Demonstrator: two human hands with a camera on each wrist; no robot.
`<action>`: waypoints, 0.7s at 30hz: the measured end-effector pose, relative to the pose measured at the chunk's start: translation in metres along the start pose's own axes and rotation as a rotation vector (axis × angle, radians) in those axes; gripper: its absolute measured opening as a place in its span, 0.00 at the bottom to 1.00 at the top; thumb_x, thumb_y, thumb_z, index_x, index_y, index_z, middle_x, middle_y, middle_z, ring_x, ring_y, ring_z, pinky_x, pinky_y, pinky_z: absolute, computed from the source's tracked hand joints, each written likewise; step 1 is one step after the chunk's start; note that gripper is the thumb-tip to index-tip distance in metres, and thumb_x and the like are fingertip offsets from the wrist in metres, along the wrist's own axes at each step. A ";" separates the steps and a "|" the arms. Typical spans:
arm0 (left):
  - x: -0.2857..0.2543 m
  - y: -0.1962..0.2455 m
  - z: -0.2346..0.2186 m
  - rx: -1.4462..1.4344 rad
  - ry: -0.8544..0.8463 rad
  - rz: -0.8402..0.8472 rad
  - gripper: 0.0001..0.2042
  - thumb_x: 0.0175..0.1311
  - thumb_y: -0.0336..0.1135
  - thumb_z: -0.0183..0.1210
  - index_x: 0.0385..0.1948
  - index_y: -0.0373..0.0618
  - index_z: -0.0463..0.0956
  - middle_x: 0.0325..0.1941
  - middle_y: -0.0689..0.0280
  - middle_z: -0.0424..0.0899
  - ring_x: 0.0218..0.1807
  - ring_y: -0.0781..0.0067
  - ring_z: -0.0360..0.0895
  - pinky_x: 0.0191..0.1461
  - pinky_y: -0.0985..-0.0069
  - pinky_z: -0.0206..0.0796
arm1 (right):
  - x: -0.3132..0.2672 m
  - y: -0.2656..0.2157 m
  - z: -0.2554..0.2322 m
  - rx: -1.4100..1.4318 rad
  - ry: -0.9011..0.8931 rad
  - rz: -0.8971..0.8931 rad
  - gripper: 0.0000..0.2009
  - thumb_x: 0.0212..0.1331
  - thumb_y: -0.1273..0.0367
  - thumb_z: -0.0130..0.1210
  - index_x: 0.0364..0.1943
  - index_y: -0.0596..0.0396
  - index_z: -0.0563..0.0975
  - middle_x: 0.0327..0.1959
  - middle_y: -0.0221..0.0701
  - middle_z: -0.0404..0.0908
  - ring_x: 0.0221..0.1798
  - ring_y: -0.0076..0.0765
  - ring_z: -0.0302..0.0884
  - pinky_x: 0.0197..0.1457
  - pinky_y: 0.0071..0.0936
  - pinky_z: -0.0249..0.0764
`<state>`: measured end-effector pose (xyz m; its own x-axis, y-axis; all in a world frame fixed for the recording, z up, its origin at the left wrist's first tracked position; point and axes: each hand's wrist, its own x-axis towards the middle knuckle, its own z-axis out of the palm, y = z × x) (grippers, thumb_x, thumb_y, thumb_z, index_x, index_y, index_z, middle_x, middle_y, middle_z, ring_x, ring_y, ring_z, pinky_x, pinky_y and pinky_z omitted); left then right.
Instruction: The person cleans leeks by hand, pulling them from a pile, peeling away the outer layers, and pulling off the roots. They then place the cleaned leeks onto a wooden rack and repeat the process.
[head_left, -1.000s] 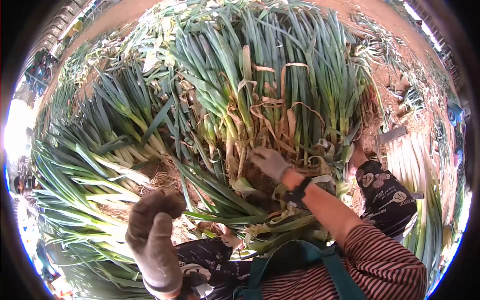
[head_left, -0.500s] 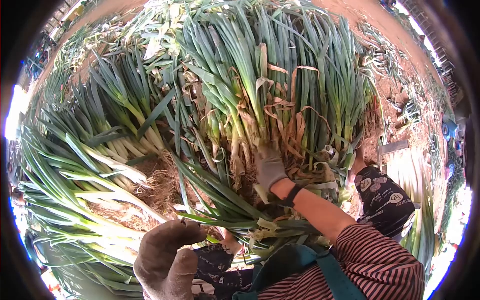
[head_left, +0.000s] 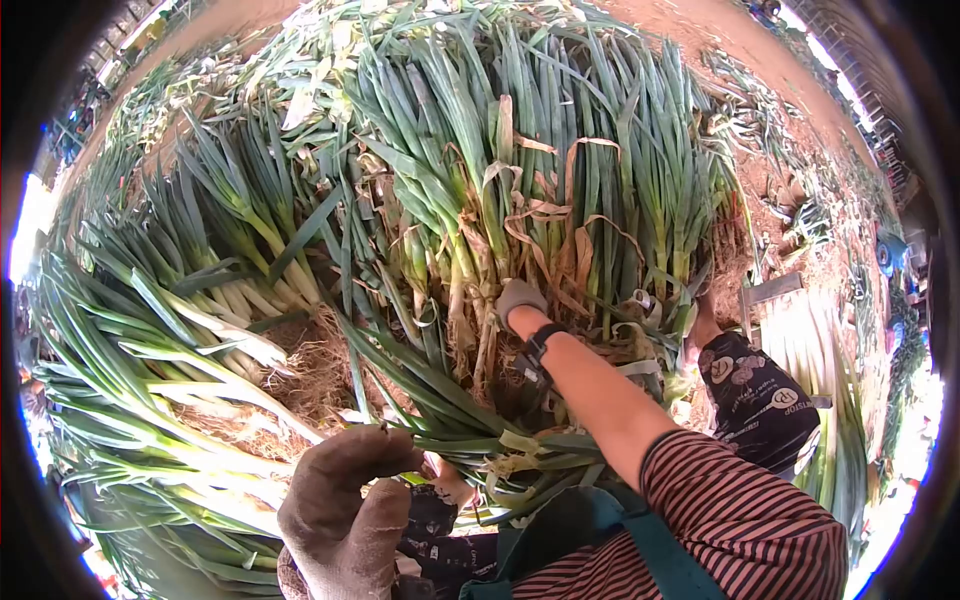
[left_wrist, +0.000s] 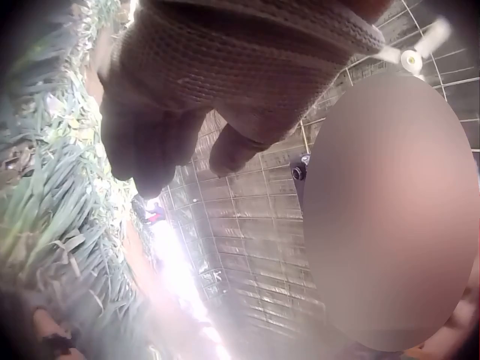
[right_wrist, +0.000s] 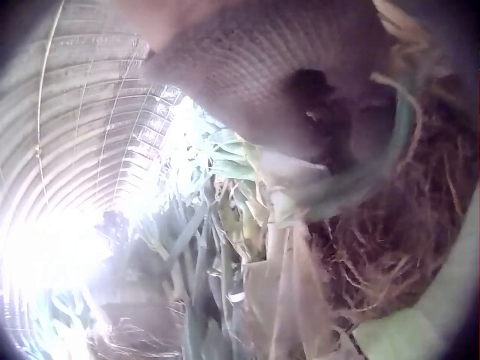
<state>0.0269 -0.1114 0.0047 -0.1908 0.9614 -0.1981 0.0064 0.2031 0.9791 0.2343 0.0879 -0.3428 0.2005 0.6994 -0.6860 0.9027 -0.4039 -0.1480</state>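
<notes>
Long green leeks (head_left: 560, 100) stand upright in a dense bunch in the head view, with dry brown leaves among them. My gloved right hand (head_left: 522, 300) is low at the front of this bunch, its fingers partly hidden by the stems. In the right wrist view the right hand (right_wrist: 277, 82) curls round a pale leek stalk (right_wrist: 289, 166), with tangled roots (right_wrist: 375, 262) beside it. My gloved left hand (head_left: 350, 510) is raised near the lap, fingers loosely bent, with a gap to the thumb and nothing held. The left wrist view shows the left hand's fingers (left_wrist: 161, 142) hanging loose.
More leeks (head_left: 130, 350) lie fanned out on the left, roots inward. Loose leaves (head_left: 500, 445) lie before the apron. On the right, white-stemmed leeks (head_left: 800, 340) lie by a metal-ended frame (head_left: 775, 289). A patterned trouser leg (head_left: 755, 405) is beside them.
My right hand moved down, then back up slightly to the left, in against the stems. My left hand shifted right and lower, its fingers still bent.
</notes>
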 end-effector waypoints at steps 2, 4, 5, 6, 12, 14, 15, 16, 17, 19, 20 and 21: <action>0.003 -0.001 0.001 -0.003 -0.004 -0.002 0.20 0.59 0.38 0.62 0.48 0.33 0.73 0.39 0.56 0.83 0.41 0.66 0.80 0.52 0.69 0.70 | -0.005 -0.008 -0.002 0.038 0.024 0.072 0.15 0.62 0.63 0.51 0.34 0.64 0.82 0.32 0.48 0.83 0.33 0.55 0.81 0.38 0.42 0.75; 0.008 -0.005 -0.003 -0.004 -0.008 -0.014 0.18 0.59 0.36 0.61 0.48 0.33 0.73 0.39 0.56 0.83 0.41 0.65 0.80 0.52 0.69 0.70 | -0.012 0.000 -0.013 0.097 0.033 0.016 0.15 0.61 0.63 0.51 0.35 0.64 0.81 0.31 0.48 0.82 0.34 0.54 0.81 0.38 0.43 0.74; 0.009 -0.004 -0.005 -0.022 -0.019 -0.036 0.19 0.60 0.35 0.61 0.48 0.32 0.72 0.41 0.55 0.83 0.43 0.66 0.80 0.53 0.69 0.70 | -0.017 0.006 -0.023 0.126 0.039 -0.012 0.15 0.61 0.63 0.51 0.35 0.64 0.81 0.31 0.48 0.82 0.35 0.53 0.81 0.39 0.43 0.74; 0.011 -0.004 -0.008 -0.039 -0.031 -0.057 0.19 0.60 0.34 0.62 0.49 0.31 0.72 0.42 0.54 0.82 0.44 0.66 0.80 0.53 0.69 0.71 | -0.011 0.015 -0.027 0.125 0.010 -0.090 0.18 0.58 0.60 0.55 0.36 0.65 0.81 0.35 0.46 0.83 0.39 0.48 0.82 0.43 0.42 0.75; 0.016 0.001 0.004 0.050 0.018 -0.030 0.16 0.59 0.31 0.57 0.47 0.33 0.73 0.39 0.56 0.83 0.40 0.65 0.80 0.52 0.69 0.70 | -0.093 0.081 -0.041 1.097 -0.088 -0.468 0.28 0.48 0.50 0.65 0.42 0.62 0.81 0.36 0.36 0.83 0.37 0.34 0.77 0.43 0.35 0.73; 0.016 0.000 0.005 0.023 -0.024 -0.030 0.16 0.60 0.30 0.58 0.48 0.32 0.73 0.40 0.56 0.83 0.42 0.67 0.80 0.52 0.71 0.70 | -0.115 0.086 -0.064 0.828 -0.084 -0.403 0.30 0.48 0.50 0.66 0.45 0.65 0.78 0.38 0.35 0.82 0.38 0.33 0.76 0.45 0.34 0.72; 0.017 -0.002 0.001 -0.017 -0.055 -0.039 0.15 0.61 0.29 0.58 0.48 0.31 0.72 0.42 0.56 0.83 0.43 0.68 0.80 0.52 0.72 0.70 | -0.117 0.090 -0.072 0.574 -0.095 -0.349 0.31 0.48 0.50 0.65 0.46 0.66 0.77 0.39 0.35 0.82 0.39 0.33 0.76 0.46 0.34 0.71; 0.017 -0.004 -0.001 -0.056 -0.083 -0.047 0.15 0.62 0.27 0.59 0.49 0.30 0.72 0.43 0.56 0.82 0.45 0.70 0.79 0.53 0.74 0.70 | -0.115 0.098 -0.066 0.668 -0.138 -0.386 0.32 0.49 0.51 0.65 0.48 0.67 0.75 0.40 0.40 0.82 0.43 0.41 0.78 0.47 0.37 0.71; 0.017 -0.004 0.001 -0.060 -0.078 -0.060 0.14 0.63 0.26 0.58 0.49 0.30 0.72 0.42 0.57 0.82 0.44 0.71 0.79 0.52 0.75 0.70 | -0.117 0.102 -0.064 0.633 -0.077 -0.420 0.31 0.49 0.51 0.65 0.48 0.66 0.74 0.39 0.42 0.82 0.44 0.43 0.78 0.48 0.38 0.71; 0.017 -0.001 0.006 -0.067 -0.073 -0.084 0.13 0.63 0.24 0.58 0.48 0.30 0.73 0.42 0.59 0.82 0.44 0.73 0.79 0.51 0.77 0.70 | -0.125 0.111 -0.060 0.564 0.052 -0.482 0.31 0.49 0.52 0.65 0.49 0.65 0.74 0.39 0.46 0.81 0.44 0.48 0.78 0.49 0.39 0.71; 0.016 -0.002 0.008 -0.064 -0.057 -0.092 0.11 0.63 0.23 0.57 0.47 0.31 0.74 0.41 0.61 0.83 0.43 0.75 0.79 0.50 0.79 0.70 | -0.148 0.103 -0.073 0.477 0.162 -0.497 0.30 0.48 0.55 0.65 0.47 0.67 0.74 0.38 0.51 0.80 0.44 0.49 0.78 0.49 0.39 0.71; 0.017 -0.005 0.009 -0.080 -0.085 -0.068 0.11 0.63 0.23 0.57 0.46 0.32 0.74 0.40 0.61 0.83 0.42 0.76 0.79 0.49 0.80 0.70 | -0.159 0.104 -0.078 0.534 0.182 -0.524 0.29 0.48 0.56 0.64 0.47 0.67 0.74 0.39 0.50 0.80 0.44 0.48 0.78 0.49 0.39 0.71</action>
<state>0.0322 -0.0944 -0.0043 -0.1037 0.9589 -0.2641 -0.0826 0.2563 0.9631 0.3256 -0.0195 -0.1937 -0.1014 0.9452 -0.3105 0.6002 -0.1907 -0.7768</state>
